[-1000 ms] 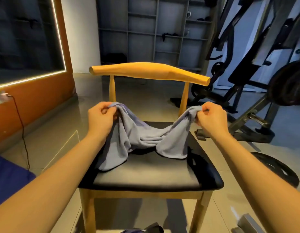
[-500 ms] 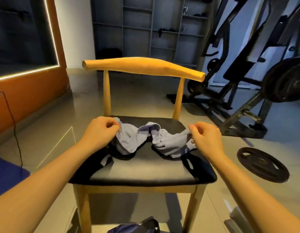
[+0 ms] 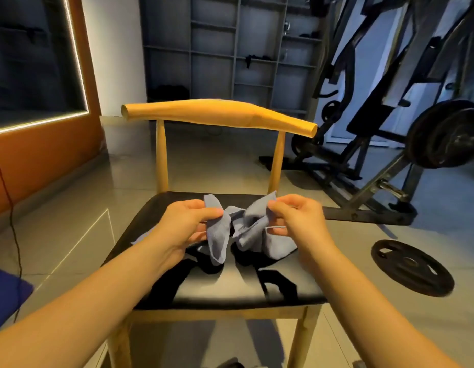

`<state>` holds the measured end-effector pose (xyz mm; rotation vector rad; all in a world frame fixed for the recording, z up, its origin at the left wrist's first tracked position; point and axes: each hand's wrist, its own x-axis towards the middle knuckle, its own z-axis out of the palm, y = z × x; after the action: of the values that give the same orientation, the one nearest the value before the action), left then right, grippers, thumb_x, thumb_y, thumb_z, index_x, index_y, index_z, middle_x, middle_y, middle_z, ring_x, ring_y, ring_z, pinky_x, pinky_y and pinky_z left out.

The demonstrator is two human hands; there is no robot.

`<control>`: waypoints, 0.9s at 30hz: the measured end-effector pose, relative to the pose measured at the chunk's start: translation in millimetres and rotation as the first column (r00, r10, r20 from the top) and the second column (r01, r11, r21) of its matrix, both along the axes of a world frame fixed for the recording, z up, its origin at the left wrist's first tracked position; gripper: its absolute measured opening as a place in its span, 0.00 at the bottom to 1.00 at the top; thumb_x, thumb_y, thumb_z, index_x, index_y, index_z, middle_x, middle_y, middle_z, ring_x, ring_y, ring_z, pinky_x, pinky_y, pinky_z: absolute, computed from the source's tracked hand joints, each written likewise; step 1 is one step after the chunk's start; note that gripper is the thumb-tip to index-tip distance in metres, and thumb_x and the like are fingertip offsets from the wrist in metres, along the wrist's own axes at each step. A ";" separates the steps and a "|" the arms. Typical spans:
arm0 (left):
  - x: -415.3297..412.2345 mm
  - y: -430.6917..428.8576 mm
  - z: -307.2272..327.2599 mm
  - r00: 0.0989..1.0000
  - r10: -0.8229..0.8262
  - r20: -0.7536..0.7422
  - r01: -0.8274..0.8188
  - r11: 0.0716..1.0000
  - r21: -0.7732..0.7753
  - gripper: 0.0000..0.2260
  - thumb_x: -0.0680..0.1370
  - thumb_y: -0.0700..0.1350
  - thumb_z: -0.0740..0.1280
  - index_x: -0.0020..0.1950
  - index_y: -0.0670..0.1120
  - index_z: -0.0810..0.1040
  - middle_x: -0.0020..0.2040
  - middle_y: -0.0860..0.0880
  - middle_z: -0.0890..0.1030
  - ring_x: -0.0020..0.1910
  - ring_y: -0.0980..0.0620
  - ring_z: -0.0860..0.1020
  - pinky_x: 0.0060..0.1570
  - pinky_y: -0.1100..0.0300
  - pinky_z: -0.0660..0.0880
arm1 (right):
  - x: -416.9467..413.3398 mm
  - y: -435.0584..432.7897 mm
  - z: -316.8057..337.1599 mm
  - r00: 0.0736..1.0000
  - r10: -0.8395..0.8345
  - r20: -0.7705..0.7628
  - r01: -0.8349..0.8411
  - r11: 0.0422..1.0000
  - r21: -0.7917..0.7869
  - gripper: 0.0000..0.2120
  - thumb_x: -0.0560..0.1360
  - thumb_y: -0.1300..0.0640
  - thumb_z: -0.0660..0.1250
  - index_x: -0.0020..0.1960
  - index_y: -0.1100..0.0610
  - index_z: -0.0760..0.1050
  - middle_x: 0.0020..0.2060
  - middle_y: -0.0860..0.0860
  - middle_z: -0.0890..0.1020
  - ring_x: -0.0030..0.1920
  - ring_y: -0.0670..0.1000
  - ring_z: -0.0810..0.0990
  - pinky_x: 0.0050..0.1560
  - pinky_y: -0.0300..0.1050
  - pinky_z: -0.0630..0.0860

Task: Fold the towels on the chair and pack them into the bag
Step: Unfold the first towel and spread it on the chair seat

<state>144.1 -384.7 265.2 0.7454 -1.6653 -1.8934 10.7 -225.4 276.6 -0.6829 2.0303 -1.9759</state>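
Note:
A small grey-blue towel hangs bunched just above the black seat of a wooden chair. My left hand pinches the towel's left corner between thumb and fingers. My right hand pinches its right corner. The two hands are close together over the middle of the seat, and the cloth sags in folds between them, its lower part resting on the seat. A dark shape at the bottom edge under the chair may be the bag; only a sliver shows.
The chair's curved wooden backrest stands behind the hands. A black weight plate lies on the tiled floor to the right, with a gym machine behind it. A blue cloth shows at the left edge. A black cable hangs along the orange wall.
Both hands have come inward toward each other with the towel's corners, bunching the cloth between them. A second ago the towel was held wide and higher.

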 end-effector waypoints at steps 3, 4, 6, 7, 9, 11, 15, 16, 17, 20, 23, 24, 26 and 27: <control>-1.3 14.7 -9.0 0.998 0.043 0.035 -0.037 0.984 -0.174 0.06 0.77 0.40 0.74 0.48 0.37 0.82 0.37 0.40 0.83 0.34 0.49 0.80 0.36 0.59 0.78 | 2.3 7.3 -12.4 0.997 0.063 -0.053 -0.062 0.998 0.027 0.07 0.77 0.62 0.71 0.40 0.57 0.81 0.30 0.50 0.82 0.32 0.47 0.79 0.34 0.42 0.81; -0.3 20.1 -9.3 0.997 0.075 0.036 -0.062 0.962 -0.265 0.06 0.77 0.40 0.74 0.47 0.38 0.82 0.36 0.39 0.83 0.34 0.49 0.80 0.38 0.56 0.78 | 3.0 10.1 -14.9 0.993 0.079 -0.082 -0.076 0.996 0.044 0.07 0.78 0.62 0.71 0.41 0.57 0.81 0.30 0.49 0.82 0.31 0.45 0.79 0.34 0.41 0.79; 1.0 31.4 -9.4 0.997 0.072 -0.005 -0.069 0.930 -0.361 0.05 0.80 0.38 0.70 0.46 0.36 0.81 0.30 0.42 0.82 0.29 0.52 0.79 0.34 0.60 0.77 | 3.6 13.0 -20.2 0.987 0.121 -0.109 -0.116 0.992 0.050 0.05 0.79 0.62 0.70 0.44 0.58 0.81 0.33 0.51 0.83 0.32 0.46 0.80 0.33 0.42 0.78; 1.1 36.9 -10.0 0.999 0.041 -0.024 -0.047 0.927 -0.372 0.07 0.81 0.37 0.68 0.46 0.34 0.79 0.26 0.46 0.79 0.25 0.54 0.77 0.29 0.63 0.75 | 4.7 13.4 -22.1 0.985 0.132 -0.110 -0.129 0.991 0.039 0.04 0.79 0.62 0.70 0.45 0.58 0.81 0.34 0.54 0.84 0.34 0.49 0.81 0.34 0.44 0.79; 1.5 44.4 -12.5 0.999 0.025 -0.044 -0.042 0.899 -0.437 0.09 0.83 0.37 0.66 0.44 0.34 0.78 0.25 0.49 0.77 0.24 0.56 0.75 0.27 0.63 0.73 | 7.0 13.1 -26.8 0.981 0.121 -0.150 -0.116 0.992 0.043 0.04 0.80 0.60 0.69 0.48 0.56 0.82 0.36 0.57 0.85 0.36 0.54 0.83 0.36 0.49 0.81; 0.9 48.3 -15.3 0.997 0.053 -0.054 -0.073 0.860 -0.504 0.08 0.82 0.41 0.68 0.44 0.41 0.81 0.29 0.48 0.81 0.30 0.53 0.79 0.35 0.57 0.77 | 11.8 13.6 -29.3 0.962 0.113 -0.247 -0.101 0.993 0.061 0.04 0.81 0.59 0.68 0.48 0.55 0.82 0.35 0.56 0.84 0.35 0.54 0.84 0.36 0.48 0.81; 0.2 54.4 -14.5 0.995 0.056 -0.087 -0.089 0.889 -0.450 0.06 0.78 0.41 0.73 0.43 0.46 0.87 0.36 0.50 0.85 0.41 0.48 0.85 0.48 0.49 0.83 | 20.4 15.4 -31.4 0.894 0.122 -0.431 -0.098 0.992 0.077 0.06 0.81 0.59 0.67 0.47 0.53 0.80 0.35 0.52 0.84 0.37 0.52 0.84 0.38 0.54 0.83; 0.4 55.4 -13.4 0.995 0.040 -0.091 -0.075 0.903 -0.423 0.05 0.78 0.40 0.73 0.43 0.45 0.88 0.36 0.49 0.85 0.41 0.47 0.85 0.48 0.49 0.83 | 22.3 15.6 -31.5 0.865 0.116 -0.487 -0.081 0.992 0.093 0.06 0.81 0.58 0.67 0.47 0.52 0.80 0.37 0.50 0.84 0.40 0.51 0.84 0.41 0.52 0.83; 0.1 55.9 -12.4 0.995 0.025 -0.093 -0.060 0.916 -0.397 0.05 0.77 0.39 0.74 0.43 0.45 0.88 0.36 0.48 0.85 0.40 0.47 0.85 0.47 0.50 0.83 | 23.4 15.7 -31.9 0.835 0.100 -0.540 -0.055 0.994 0.099 0.05 0.81 0.58 0.68 0.47 0.52 0.81 0.39 0.48 0.84 0.43 0.49 0.84 0.44 0.49 0.82; -0.3 57.7 -11.3 0.996 0.011 -0.084 -0.038 0.947 -0.320 0.02 0.77 0.38 0.74 0.45 0.43 0.87 0.37 0.44 0.86 0.37 0.48 0.85 0.43 0.55 0.83 | 24.2 16.6 -30.2 0.769 0.029 -0.638 0.021 0.997 0.071 0.04 0.78 0.59 0.71 0.45 0.52 0.83 0.41 0.45 0.82 0.47 0.46 0.81 0.50 0.44 0.78; -0.9 61.7 -9.8 0.999 0.009 -0.038 -0.019 0.961 -0.275 0.04 0.78 0.39 0.72 0.45 0.43 0.86 0.36 0.44 0.86 0.34 0.51 0.83 0.38 0.62 0.81 | 21.4 18.4 -29.5 0.791 0.027 -0.611 0.007 0.999 0.054 0.04 0.78 0.60 0.72 0.47 0.54 0.85 0.42 0.46 0.83 0.47 0.46 0.82 0.49 0.40 0.79; -1.5 62.1 -9.1 1.000 -0.003 -0.018 -0.002 0.966 -0.259 0.05 0.79 0.39 0.71 0.44 0.45 0.86 0.34 0.46 0.85 0.33 0.53 0.83 0.37 0.64 0.81 | 20.9 19.0 -29.4 0.802 0.038 -0.596 -0.010 0.999 0.050 0.04 0.78 0.61 0.72 0.48 0.54 0.85 0.42 0.47 0.84 0.47 0.46 0.82 0.49 0.38 0.79; -3.0 61.7 -6.8 0.999 -0.038 0.016 0.041 0.981 -0.189 0.07 0.81 0.39 0.69 0.45 0.45 0.85 0.33 0.48 0.85 0.33 0.54 0.83 0.36 0.65 0.80 | 20.7 19.1 -30.4 0.798 0.056 -0.599 -0.030 0.998 0.054 0.05 0.78 0.61 0.72 0.50 0.56 0.86 0.43 0.47 0.85 0.47 0.45 0.83 0.49 0.35 0.79; -3.4 61.2 -6.3 0.998 -0.056 0.021 0.059 0.987 -0.152 0.07 0.81 0.39 0.69 0.47 0.43 0.85 0.33 0.48 0.85 0.33 0.53 0.83 0.36 0.64 0.80 | 20.8 18.8 -31.3 0.790 0.067 -0.609 -0.035 0.997 0.064 0.05 0.78 0.61 0.72 0.51 0.56 0.86 0.44 0.47 0.85 0.48 0.45 0.83 0.49 0.35 0.79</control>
<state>140.7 -323.5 258.9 0.6594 -1.8360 -1.7784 31.5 -206.5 245.3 -1.5157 2.3431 -1.8106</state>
